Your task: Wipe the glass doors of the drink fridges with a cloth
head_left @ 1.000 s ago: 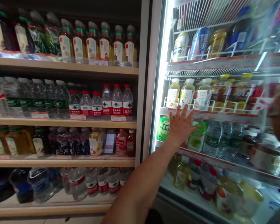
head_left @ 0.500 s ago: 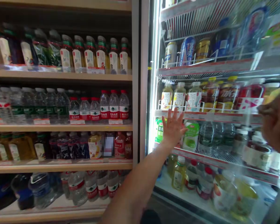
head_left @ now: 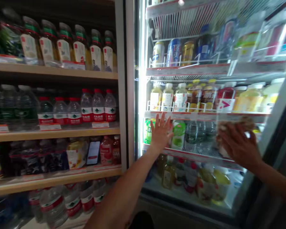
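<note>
My left hand is spread flat with fingers apart against the glass door of a lit drinks cooler. Behind it, through the glass, are green-labelled drinks, among them a green pouch-like pack. Farther right, my right hand presses a crumpled brownish cloth to the same pane. Its fingers are bent over the cloth and partly blurred. A red drink bottle with a white label stands on the shelf above that hand.
Left of the cooler, a wooden shelf unit holds rows of bottled water and tea bottles. A phone leans among bottles on a lower shelf. A grey upright post separates the shelves from the cooler.
The view has swung right. My right hand has come in from the right edge and down, with the cloth, onto the glass. My left hand stays spread on the pane.
</note>
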Available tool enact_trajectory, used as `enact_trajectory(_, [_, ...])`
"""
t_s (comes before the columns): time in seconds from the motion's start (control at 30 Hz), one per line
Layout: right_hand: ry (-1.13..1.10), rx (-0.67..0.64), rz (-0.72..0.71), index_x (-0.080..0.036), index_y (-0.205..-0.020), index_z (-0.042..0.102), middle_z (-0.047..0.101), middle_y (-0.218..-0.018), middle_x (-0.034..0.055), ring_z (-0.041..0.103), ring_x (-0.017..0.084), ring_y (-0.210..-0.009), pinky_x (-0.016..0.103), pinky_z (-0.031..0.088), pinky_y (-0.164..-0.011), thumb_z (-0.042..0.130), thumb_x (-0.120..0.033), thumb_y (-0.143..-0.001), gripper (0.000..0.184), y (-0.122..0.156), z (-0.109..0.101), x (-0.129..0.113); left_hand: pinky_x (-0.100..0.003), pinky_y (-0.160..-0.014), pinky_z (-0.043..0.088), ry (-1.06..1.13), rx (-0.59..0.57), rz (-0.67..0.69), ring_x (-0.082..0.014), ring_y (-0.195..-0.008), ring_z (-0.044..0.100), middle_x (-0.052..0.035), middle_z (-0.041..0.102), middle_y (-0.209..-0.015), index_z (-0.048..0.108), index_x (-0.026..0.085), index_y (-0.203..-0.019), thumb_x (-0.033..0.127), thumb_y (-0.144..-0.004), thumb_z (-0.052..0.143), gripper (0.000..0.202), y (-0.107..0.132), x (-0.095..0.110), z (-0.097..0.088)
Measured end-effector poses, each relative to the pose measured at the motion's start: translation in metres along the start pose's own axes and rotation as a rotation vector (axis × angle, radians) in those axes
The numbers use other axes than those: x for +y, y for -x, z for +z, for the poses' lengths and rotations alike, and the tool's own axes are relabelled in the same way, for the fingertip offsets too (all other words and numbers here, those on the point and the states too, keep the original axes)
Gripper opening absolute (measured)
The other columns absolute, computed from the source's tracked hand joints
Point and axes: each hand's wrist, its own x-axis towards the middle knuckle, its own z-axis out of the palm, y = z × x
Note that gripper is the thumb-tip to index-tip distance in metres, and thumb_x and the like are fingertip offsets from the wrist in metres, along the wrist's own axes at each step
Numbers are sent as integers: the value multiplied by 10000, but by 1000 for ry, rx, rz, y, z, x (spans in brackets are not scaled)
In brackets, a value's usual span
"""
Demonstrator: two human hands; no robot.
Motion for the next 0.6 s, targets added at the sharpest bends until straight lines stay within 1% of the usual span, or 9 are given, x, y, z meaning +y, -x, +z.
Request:
enact_trajectory(0.07, [120,-24,-63,-326,-1061,653,524,-1307,94,416,216,-1273,421,276,-1047,389,-365,-853,338,-14,-6,23,-573,-1095,159,19,0,-2,-312,-1403,77,-105,159,-1521,236,243,-1427,486,-788,574,763,1,-1,2])
enact_trajectory(0.13, [268,99,47,-212,-1279,522,352,-1443,129,273,240,-1360,466,203,-1075,351,-346,-815,512,-19,-8,38,-568,-1100,140,33,14,-11,-313,-1401,79,-110,168,-1518,253,241,-1423,458,-806,561,723,1,-2,4])
enact_trajectory(0.2, [339,181,137,-149,-1352,429,260,-1482,148,201,249,-1386,483,215,-1067,330,-338,-815,578,-8,-5,43,-563,-1104,132,43,33,-14,-311,-1402,73,-108,175,-1516,279,236,-1414,437,-817,552,687,2,-2,6])
enact_trajectory(0.23, [336,141,86,-154,-1342,440,267,-1481,146,187,249,-1390,487,228,-1062,323,-338,-827,559,4,-3,42,-562,-1104,134,45,40,-16,-309,-1402,71,-105,179,-1515,291,232,-1410,426,-820,551,673,3,-1,7])
enact_trajectory(0.33, [285,-123,-262,-265,-1258,520,396,-1425,78,232,227,-1377,471,246,-1069,373,-317,-856,431,35,2,36,-563,-1102,147,38,55,-19,-307,-1402,73,-105,198,-1509,314,224,-1400,405,-804,577,676,7,1,10])
enact_trajectory(0.4, [265,-160,-357,-308,-1256,514,426,-1406,52,282,228,-1357,486,237,-1072,401,-292,-862,410,33,0,32,-565,-1100,161,32,68,-7,-310,-1402,76,-110,203,-1506,319,219,-1398,411,-789,595,696,11,2,13])
enact_trajectory(0.53, [249,169,-125,-238,-1374,386,292,-1474,124,271,309,-1351,561,260,-1025,401,-290,-875,502,-8,-3,17,-586,-1086,185,31,105,9,-318,-1400,82,-117,198,-1505,315,215,-1401,446,-791,580,704,14,1,21])
enact_trajectory(0.57, [240,200,-130,-223,-1388,364,264,-1484,132,250,317,-1358,562,261,-1023,404,-280,-875,518,-12,-1,11,-590,-1083,191,31,115,12,-320,-1399,85,-118,202,-1503,310,215,-1404,445,-795,575,703,15,0,22])
enact_trajectory(0.6, [228,176,-199,-223,-1392,356,256,-1489,126,229,313,-1367,555,254,-1033,411,-264,-873,524,-10,2,4,-592,-1080,196,30,122,18,-322,-1398,88,-118,203,-1503,304,216,-1406,442,-796,574,704,16,0,23])
